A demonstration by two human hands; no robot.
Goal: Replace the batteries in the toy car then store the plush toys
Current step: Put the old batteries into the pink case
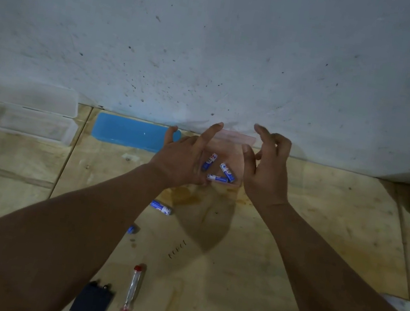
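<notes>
So the worktop (295, 222) is plywood against a wall, with a clear box (29, 113) far left and a blue lid (127, 131) near the middle. Both hands are up by the wall holding a small see-through bag (227, 156) between them. The left hand (184, 160) grips the bag's left side with its index finger sticking out straight; the right hand (265, 169) has curled fingers (277, 142) at the bag's right edge, looks like a pinch. Three batteries (219, 170) sit at the bottom of the bag, pointing every which way. Two loose batteries (161, 207) lie on the worktop below the left wrist, so the left hand is nearer. A screwdriver (130, 293) and dark cover (92, 303) lie closest to the camera. No car in view.
</notes>
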